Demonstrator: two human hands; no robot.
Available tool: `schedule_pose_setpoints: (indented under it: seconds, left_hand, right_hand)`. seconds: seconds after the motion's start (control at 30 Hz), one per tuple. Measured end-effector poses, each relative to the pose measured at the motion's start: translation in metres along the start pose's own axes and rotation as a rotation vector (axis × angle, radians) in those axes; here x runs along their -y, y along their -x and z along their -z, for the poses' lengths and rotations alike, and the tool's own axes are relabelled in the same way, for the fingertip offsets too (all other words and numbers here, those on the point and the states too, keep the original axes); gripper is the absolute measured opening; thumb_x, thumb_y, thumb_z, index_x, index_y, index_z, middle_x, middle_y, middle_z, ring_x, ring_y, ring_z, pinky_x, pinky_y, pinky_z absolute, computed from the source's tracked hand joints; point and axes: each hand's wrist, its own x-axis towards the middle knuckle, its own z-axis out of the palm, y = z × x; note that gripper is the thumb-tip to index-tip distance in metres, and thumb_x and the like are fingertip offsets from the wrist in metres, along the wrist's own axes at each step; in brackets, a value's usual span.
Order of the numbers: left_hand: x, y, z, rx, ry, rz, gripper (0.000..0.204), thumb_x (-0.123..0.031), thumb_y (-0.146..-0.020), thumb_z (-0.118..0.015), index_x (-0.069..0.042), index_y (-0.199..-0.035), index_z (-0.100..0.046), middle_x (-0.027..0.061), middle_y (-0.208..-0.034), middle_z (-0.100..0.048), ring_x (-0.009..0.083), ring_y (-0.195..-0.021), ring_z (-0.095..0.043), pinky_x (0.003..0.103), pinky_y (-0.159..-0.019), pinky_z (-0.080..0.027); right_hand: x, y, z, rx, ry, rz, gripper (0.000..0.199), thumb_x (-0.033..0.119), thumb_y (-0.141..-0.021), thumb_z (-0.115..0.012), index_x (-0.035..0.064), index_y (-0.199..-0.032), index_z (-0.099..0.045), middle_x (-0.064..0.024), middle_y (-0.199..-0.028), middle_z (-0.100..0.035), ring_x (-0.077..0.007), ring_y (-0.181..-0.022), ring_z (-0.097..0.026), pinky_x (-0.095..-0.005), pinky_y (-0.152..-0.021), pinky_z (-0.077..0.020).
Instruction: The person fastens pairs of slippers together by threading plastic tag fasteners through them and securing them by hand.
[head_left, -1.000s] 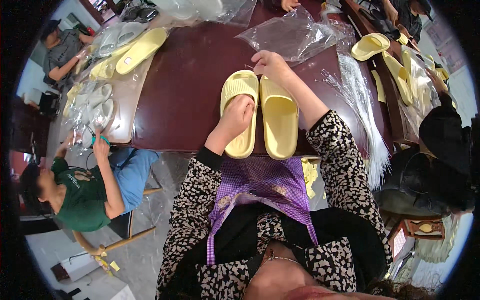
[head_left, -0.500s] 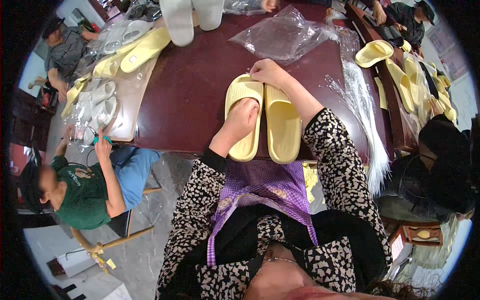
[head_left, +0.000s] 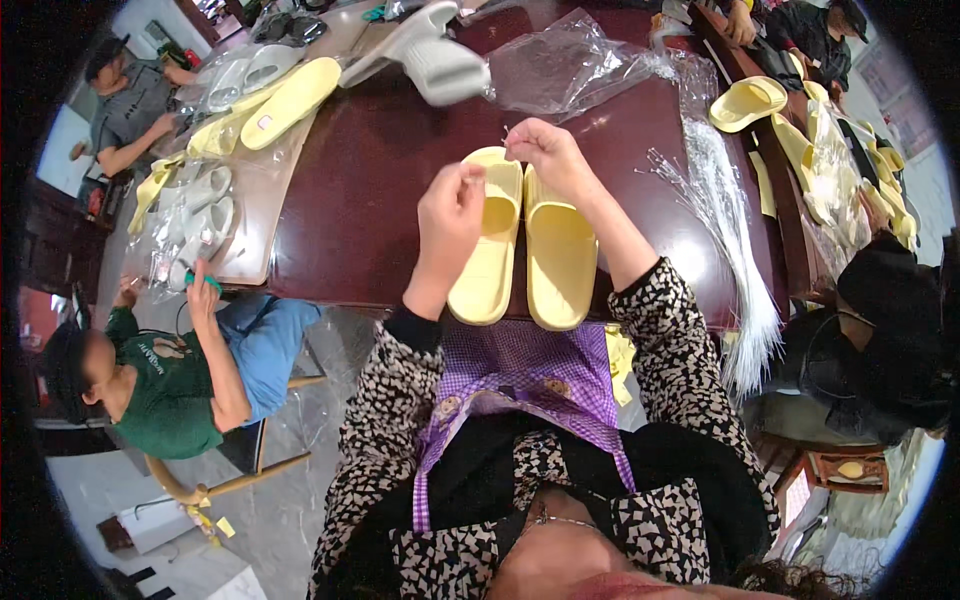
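A pair of yellow slippers (head_left: pixel 560 270) lies side by side in front of me on the dark red table, open heels toward me. My left hand (head_left: pixel 447 215) is above the outer side of the left slipper (head_left: pixel 482 285), its fingers curled together; whatever they hold, if anything, is hidden. At the far end of the pair, my right hand (head_left: pixel 548 155) pinches at the toes. A tiny thin end shows by its fingertips, too small to make out. To the right lies a bundle of thin white plastic strands (head_left: pixel 735 285).
Grey slippers (head_left: pixel 440 70), blurred, are at the table's far side beside a clear plastic bag (head_left: pixel 570 70). More yellow slippers (head_left: pixel 290 105) lie left, others (head_left: pixel 750 103) right. A seated person in green (head_left: pixel 165 385) holds a green-handled tool at left; other people work around the table.
My left hand has come out of the left slipper's opening and risen up and left. My right hand stays by the toes. The far grey slippers have tilted and shifted right.
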Motion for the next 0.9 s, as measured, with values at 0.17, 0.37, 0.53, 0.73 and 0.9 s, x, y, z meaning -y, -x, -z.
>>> schedule_pose_setpoints:
  seconds: [0.17,0.37,0.53,0.73,0.9]
  left_hand:
    - [0.011,-0.038,-0.018,0.159,0.380,0.360,0.014,-0.001,-0.084,-0.054,0.003,-0.097,-0.059,0.0067,-0.086,-0.063,0.0126,-0.065,-0.058,0.025,-0.057,-0.046]
    - [0.014,-0.043,-0.043,0.356,0.458,0.509,0.011,-0.002,-0.084,-0.056,0.002,-0.092,-0.062,0.0011,-0.075,-0.061,0.0061,-0.060,-0.054,0.019,-0.053,-0.042]
    - [0.007,-0.043,-0.047,0.286,0.406,0.553,0.011,-0.007,-0.086,-0.060,0.001,-0.092,-0.063,-0.0025,-0.070,-0.059,0.0023,-0.055,-0.049,0.017,-0.049,-0.038]
    - [0.007,-0.041,-0.045,0.227,0.432,0.595,0.012,-0.012,-0.088,-0.061,-0.001,-0.092,-0.064,-0.0046,-0.070,-0.057,0.0002,-0.054,-0.046,0.016,-0.047,-0.035]
    - [0.002,-0.038,-0.045,0.202,0.454,0.606,0.013,-0.014,-0.089,-0.060,-0.002,-0.092,-0.064,-0.0046,-0.069,-0.057,-0.0002,-0.053,-0.045,0.015,-0.047,-0.034]
  right_hand:
    - [0.008,0.018,-0.005,-0.044,-0.035,0.086,0.005,-0.003,-0.086,-0.055,-0.0010,-0.089,-0.058,-0.0042,-0.082,-0.062,-0.0101,-0.079,-0.059,-0.0239,-0.073,-0.0480]
    - [-0.006,0.028,0.011,-0.198,-0.325,0.054,0.006,-0.001,-0.085,-0.057,-0.0001,-0.090,-0.060,-0.0025,-0.081,-0.062,-0.0088,-0.078,-0.058,-0.0230,-0.071,-0.0472]
    - [0.004,0.031,0.013,-0.301,-0.373,-0.033,0.008,0.001,-0.084,-0.059,0.0003,-0.092,-0.062,-0.0015,-0.082,-0.062,-0.0075,-0.078,-0.057,-0.0221,-0.071,-0.0466]
    - [0.007,0.033,0.007,-0.348,-0.296,-0.082,0.010,0.003,-0.083,-0.060,-0.0002,-0.092,-0.062,-0.0007,-0.083,-0.062,-0.0066,-0.079,-0.056,-0.0218,-0.072,-0.0465]
    - [0.004,0.033,0.002,-0.341,-0.282,-0.074,0.011,0.004,-0.084,-0.060,-0.0009,-0.093,-0.062,-0.0004,-0.083,-0.062,-0.0065,-0.079,-0.057,-0.0219,-0.072,-0.0466]
